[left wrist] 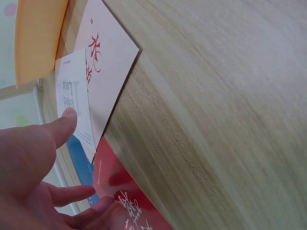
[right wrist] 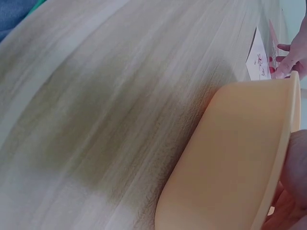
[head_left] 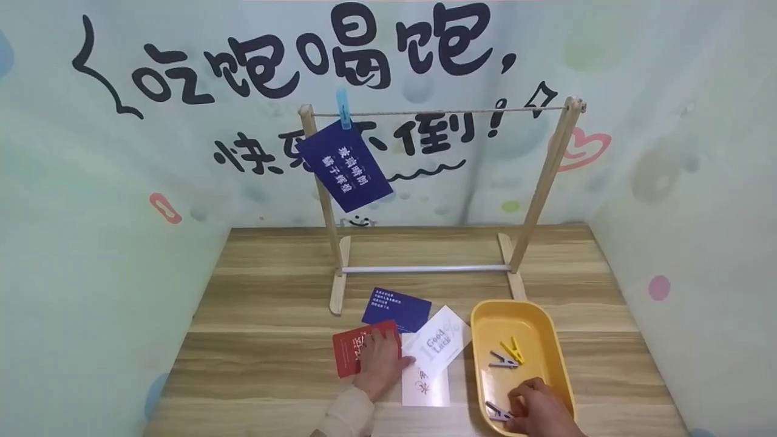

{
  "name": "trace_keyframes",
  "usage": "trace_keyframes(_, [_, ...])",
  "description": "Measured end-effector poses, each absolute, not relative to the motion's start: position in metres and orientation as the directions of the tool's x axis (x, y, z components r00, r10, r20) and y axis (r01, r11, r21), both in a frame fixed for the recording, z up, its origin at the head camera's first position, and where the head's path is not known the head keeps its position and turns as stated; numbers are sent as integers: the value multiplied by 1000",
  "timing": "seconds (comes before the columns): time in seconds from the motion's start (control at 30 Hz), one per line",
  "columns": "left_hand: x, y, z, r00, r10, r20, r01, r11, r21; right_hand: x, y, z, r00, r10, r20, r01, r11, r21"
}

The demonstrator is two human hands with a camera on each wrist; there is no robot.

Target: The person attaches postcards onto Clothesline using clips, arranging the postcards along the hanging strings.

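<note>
My left hand (head_left: pixel 381 359) lies over a red card (head_left: pixel 347 352) with its fingers spread, the fingertips on the card in the left wrist view. Its thumb reaches toward a white "Good Luck" card (head_left: pixel 446 340). That card overlaps a blue card (head_left: pixel 397 308) and another white card (head_left: pixel 425 388) with red writing. My right hand (head_left: pixel 542 409) is inside the yellow tray (head_left: pixel 566 376), fingers bent, right beside a grey clothespin (head_left: pixel 498 413). I cannot tell whether its fingers pinch the clothespin. The tray wall (right wrist: pixel 225 158) hides most of this hand in the right wrist view.
A wooden frame (head_left: pixel 546 188) stands behind, with a string (head_left: pixel 449 113) across its top. From it a blue clothespin (head_left: pixel 343 109) holds a tilted dark blue card (head_left: pixel 346 173). A yellow clothespin (head_left: pixel 513 350) and a grey one lie farther back in the tray.
</note>
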State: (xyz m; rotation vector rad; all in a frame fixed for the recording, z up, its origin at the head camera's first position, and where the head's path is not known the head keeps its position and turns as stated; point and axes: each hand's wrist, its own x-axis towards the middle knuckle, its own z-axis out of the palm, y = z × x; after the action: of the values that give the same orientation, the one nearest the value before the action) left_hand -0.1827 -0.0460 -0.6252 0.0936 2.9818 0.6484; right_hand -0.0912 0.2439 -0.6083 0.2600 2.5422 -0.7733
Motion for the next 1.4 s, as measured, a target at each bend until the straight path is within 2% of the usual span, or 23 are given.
trace_keyframes(0.1, [-183, -46, -626, -994, 81, -69, 46, 911, 410, -93, 242, -609, -857, 54, -512, 330, 821, -467])
trace_keyframes(0.43, [-183, -44, -634, -997, 60, -56, 36, 932, 362, -96, 242, -608, -883, -17, -470, 225, 863, -453])
trace_keyframes(0.67, [-186, -45, -637, -998, 40, -49, 12, 887, 462, -96, 243, -610, -913, -52, -405, 132, 901, -414])
trace_keyframes(0.93, [-187, -43, -632, -978, -4, -208, -123, 819, 560, -98, 240, -610, -878, -2, -478, 215, 891, -399])
trace_keyframes(1.1, [-186, -42, -630, -974, 0, -225, -134, 803, 581, -100, 240, -611, -854, 5, -519, 255, 875, -412])
trace_keyframes(1.4, [-185, -35, -623, -969, -14, -248, -151, 826, 543, -102, 241, -612, -820, -4, -572, 315, 832, -457])
